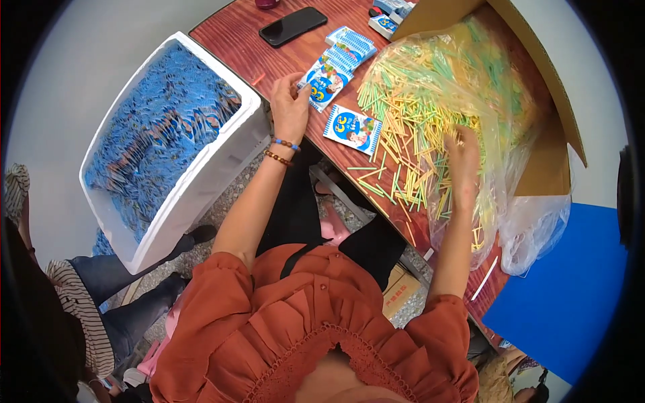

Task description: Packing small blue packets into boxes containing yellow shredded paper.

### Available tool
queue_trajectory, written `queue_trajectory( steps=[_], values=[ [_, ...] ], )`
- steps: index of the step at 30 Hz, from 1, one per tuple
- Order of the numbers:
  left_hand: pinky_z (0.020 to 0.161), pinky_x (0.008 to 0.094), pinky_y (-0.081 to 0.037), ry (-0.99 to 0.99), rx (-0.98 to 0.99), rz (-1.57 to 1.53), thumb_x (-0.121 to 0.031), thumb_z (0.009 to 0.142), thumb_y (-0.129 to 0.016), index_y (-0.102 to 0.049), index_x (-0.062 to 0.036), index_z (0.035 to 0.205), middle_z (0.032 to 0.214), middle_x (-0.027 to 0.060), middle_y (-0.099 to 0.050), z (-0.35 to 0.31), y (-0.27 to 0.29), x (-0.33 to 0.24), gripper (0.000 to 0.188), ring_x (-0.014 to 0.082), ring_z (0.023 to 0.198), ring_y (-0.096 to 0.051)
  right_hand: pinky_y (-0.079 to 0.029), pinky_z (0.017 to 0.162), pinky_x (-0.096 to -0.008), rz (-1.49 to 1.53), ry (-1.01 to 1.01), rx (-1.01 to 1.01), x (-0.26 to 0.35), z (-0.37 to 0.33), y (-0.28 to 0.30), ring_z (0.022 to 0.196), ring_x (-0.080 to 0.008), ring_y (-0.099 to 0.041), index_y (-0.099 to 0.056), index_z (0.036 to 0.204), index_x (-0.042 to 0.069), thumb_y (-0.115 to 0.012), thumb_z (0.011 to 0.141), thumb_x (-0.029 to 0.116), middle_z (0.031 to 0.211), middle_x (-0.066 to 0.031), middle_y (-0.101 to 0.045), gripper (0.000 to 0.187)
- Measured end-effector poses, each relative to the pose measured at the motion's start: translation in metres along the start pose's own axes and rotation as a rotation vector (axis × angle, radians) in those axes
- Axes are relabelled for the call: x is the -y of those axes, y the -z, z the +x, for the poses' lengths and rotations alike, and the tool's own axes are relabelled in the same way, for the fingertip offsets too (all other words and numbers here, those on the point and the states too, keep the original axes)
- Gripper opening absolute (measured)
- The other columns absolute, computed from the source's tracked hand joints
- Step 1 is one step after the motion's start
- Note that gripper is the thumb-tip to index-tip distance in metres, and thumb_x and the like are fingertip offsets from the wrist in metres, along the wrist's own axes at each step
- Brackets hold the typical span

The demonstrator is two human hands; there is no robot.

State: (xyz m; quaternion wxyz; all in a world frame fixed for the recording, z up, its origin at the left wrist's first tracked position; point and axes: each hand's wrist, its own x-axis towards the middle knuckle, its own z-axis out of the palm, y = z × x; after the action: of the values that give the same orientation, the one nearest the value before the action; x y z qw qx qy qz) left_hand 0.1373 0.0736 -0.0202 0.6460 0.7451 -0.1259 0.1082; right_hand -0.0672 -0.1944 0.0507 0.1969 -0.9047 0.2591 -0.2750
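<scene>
My left hand [290, 107] is at the near end of an overlapping row of small blue-and-white packets [327, 79], its fingers closed on the edge of the nearest one. A single packet [353, 130] of the same kind lies flat on the table, apart from the row and closer to me. On the right, my right hand [463, 164] reaches into a loose heap of thin yellow and green sticks [410, 138]. Its fingers are curled down and pressed together among the sticks; their tips are partly hidden.
A white foam box [252, 111] full of blue packets stands left of the red wood-grain table [242, 33]. Near the far edge lies a black phone [293, 27]. Clear plastic bag [497, 127] and cardboard box [547, 161] surround the sticks. A blue panel [557, 289] is at right.
</scene>
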Motion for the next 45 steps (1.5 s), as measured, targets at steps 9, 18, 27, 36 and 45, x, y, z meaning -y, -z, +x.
queue_trajectory(
  steps=[9, 18, 27, 36, 45],
  values=[
    [0.063, 0.0241, -0.047, 0.074, 0.299, -0.058, -0.011, 0.083, -0.068, -0.062, -0.0020, 0.096, 0.076, 0.0003, -0.061, -0.024, -0.012, -0.009, 0.017, 0.0090, 0.071, -0.057, -0.045, 0.066, -0.0355, 0.085, 0.160, 0.424, 0.074, 0.003, -0.082, 0.074, -0.0252, -0.059, -0.065, 0.087, 0.003, -0.074, 0.072, 0.029, 0.078, -0.0128, -0.061, 0.031],
    [0.063, 0.0254, -0.049, 0.315, 0.354, -0.313, -0.022, 0.082, -0.072, -0.062, 0.0006, 0.099, 0.077, 0.0021, -0.061, -0.015, -0.006, -0.026, 0.030, 0.0100, 0.071, -0.059, -0.041, 0.062, -0.0253, 0.466, 0.121, 0.276, 0.067, 0.012, -0.085, 0.064, -0.0130, -0.055, -0.066, 0.076, 0.001, -0.067, 0.081, 0.014, 0.071, -0.0031, -0.063, 0.013],
    [0.070, 0.0223, -0.051, 0.473, 0.429, -0.779, -0.010, 0.087, -0.066, -0.063, -0.0017, 0.105, 0.096, 0.0029, -0.068, -0.024, 0.012, -0.060, 0.020, 0.0081, 0.082, -0.063, -0.042, 0.058, -0.0195, 1.094, -0.251, 0.736, 0.123, 0.008, -0.063, 0.065, -0.0046, -0.055, -0.068, 0.084, 0.003, -0.069, 0.083, 0.014, 0.077, -0.0001, -0.066, 0.011],
    [0.074, 0.0291, -0.056, 0.550, 0.294, -0.922, -0.011, 0.091, -0.061, -0.063, 0.0027, 0.102, 0.096, 0.0085, -0.068, -0.039, 0.028, -0.064, 0.018, 0.0133, 0.084, -0.066, -0.037, 0.051, -0.0193, 1.024, -0.148, 0.605, 0.131, -0.010, -0.076, 0.058, -0.0018, -0.050, -0.069, 0.082, 0.001, -0.070, 0.083, 0.014, 0.068, 0.0017, -0.062, 0.014],
    [0.069, 0.0252, -0.055, 0.572, 0.310, -0.890, -0.009, 0.089, -0.063, -0.064, 0.0029, 0.099, 0.092, 0.0073, -0.069, -0.042, 0.031, -0.067, 0.015, 0.0117, 0.079, -0.066, -0.036, 0.053, -0.0184, 1.098, -0.180, 0.631, 0.136, -0.012, -0.069, 0.058, -0.0011, -0.047, -0.067, 0.080, 0.003, -0.069, 0.083, 0.012, 0.067, 0.0038, -0.059, 0.010]
  ],
)
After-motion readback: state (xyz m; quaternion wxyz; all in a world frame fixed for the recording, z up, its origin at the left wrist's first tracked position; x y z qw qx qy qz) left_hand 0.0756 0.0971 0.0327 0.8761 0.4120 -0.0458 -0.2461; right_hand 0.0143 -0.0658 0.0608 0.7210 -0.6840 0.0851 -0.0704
